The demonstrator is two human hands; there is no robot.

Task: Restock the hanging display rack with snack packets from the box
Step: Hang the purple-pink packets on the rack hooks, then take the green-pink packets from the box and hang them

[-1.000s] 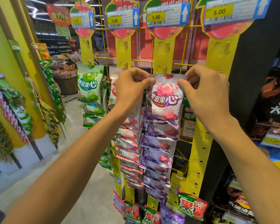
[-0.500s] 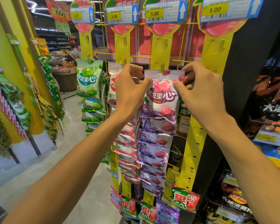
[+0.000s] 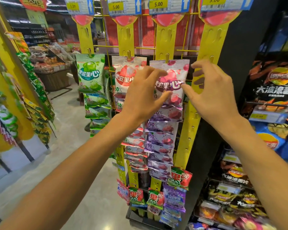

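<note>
In the shop aisle our left hand [image 3: 145, 95] and right hand [image 3: 211, 90] hovered spread, gripping nothing, before the purple packet [image 3: 175, 82] hung on its yellow strip [image 3: 163, 42]; next, we judged, another packet from the unseen box.

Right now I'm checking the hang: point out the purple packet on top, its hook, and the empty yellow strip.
purple packet [image 3: 170, 83]: head view, printed front.
hook [image 3: 167, 59]: head view, yellow tab through the packet's top seal.
empty yellow strip [image 3: 211, 40]: head view, bare upper part.
</note>
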